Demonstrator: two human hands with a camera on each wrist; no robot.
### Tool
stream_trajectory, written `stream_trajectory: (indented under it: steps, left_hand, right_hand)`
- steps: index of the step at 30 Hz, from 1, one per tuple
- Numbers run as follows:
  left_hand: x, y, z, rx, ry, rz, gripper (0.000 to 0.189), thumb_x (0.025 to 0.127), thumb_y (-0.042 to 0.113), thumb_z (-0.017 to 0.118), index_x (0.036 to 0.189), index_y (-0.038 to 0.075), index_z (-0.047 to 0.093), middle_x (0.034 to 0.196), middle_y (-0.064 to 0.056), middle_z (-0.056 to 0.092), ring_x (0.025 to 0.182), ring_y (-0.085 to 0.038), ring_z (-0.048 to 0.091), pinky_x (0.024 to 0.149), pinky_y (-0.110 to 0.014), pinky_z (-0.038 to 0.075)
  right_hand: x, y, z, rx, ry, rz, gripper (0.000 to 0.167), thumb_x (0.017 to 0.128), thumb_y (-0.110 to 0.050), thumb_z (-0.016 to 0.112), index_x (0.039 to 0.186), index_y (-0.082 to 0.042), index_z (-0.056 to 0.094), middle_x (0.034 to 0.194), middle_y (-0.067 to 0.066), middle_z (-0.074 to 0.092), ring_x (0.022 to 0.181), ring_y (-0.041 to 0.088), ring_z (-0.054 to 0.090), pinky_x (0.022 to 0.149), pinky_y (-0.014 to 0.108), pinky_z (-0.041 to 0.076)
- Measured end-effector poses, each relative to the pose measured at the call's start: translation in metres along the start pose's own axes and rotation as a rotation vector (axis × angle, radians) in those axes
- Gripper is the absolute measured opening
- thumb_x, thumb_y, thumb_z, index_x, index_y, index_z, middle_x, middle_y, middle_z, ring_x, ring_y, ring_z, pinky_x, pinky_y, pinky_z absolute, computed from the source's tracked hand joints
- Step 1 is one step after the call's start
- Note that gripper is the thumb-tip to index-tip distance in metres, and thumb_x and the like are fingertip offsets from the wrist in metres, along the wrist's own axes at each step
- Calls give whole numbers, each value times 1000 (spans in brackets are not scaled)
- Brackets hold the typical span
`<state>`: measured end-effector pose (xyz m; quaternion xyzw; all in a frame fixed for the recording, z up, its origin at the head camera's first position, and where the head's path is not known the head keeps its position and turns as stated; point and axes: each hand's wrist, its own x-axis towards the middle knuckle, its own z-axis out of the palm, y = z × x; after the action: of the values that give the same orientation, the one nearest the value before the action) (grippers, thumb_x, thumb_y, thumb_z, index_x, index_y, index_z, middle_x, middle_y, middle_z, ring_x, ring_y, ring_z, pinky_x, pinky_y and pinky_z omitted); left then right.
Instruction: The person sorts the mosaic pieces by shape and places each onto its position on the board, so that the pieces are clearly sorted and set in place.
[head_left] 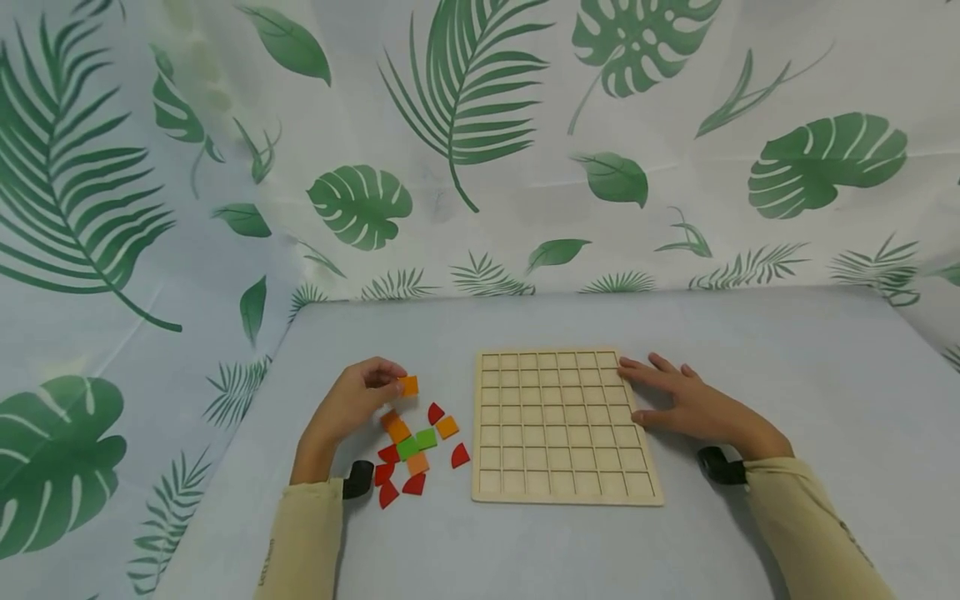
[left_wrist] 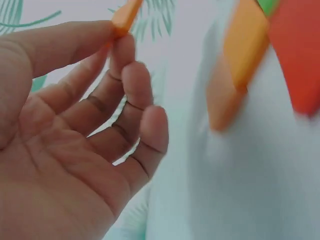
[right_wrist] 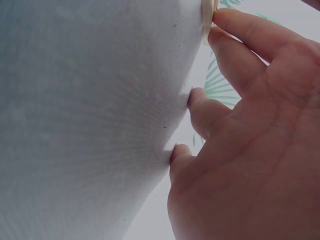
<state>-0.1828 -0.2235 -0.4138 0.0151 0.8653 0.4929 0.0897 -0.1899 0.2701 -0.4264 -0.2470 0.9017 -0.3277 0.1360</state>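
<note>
Between thumb and index fingertip, my left hand [head_left: 358, 396] pinches an orange square tile [head_left: 408, 386], raised over the far side of a loose group of tiles. The same orange tile [left_wrist: 126, 17] shows edge-on in the left wrist view. Beside that hand lie red quarter-circle tiles [head_left: 414, 483], green square tiles [head_left: 426, 438] and other orange square tiles [head_left: 447, 427]. A wooden grid board [head_left: 555, 425] lies flat, its cells bare. My right hand [head_left: 686, 404] rests at the board's right edge with fingers spread, fingertips touching its rim and the table in the right wrist view.
The pale tabletop [head_left: 562, 550] extends around the board and tiles. Behind it hangs a white cloth [head_left: 510, 225] printed with green leaves, which also covers the left side. A black wrist device [head_left: 358, 480] sits on the left wrist, another black device [head_left: 722, 467] on the right.
</note>
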Motion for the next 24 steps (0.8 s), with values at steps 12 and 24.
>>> stream_trajectory:
  steps: [12,24]
  left_hand:
    - [6,21,12,-279,80,37,30,104,17,73,126,-3,73,117,-13,73,110,-41,64,92,-34,55]
    - [21,46,29,-347,111,78,29,103,18,75,124,-1,75,113,-12,73,113,-46,61,91,-33,55]
  right_hand:
    - [-1,1,-1,-5,6,-4,78,99,-33,78,160,1,45,170,23,33,157,57,8,116,79,-1]
    - [-3,1,0,17,6,-2,79,98,-34,79,161,1,44,170,23,32,157,57,7,117,78,-2]
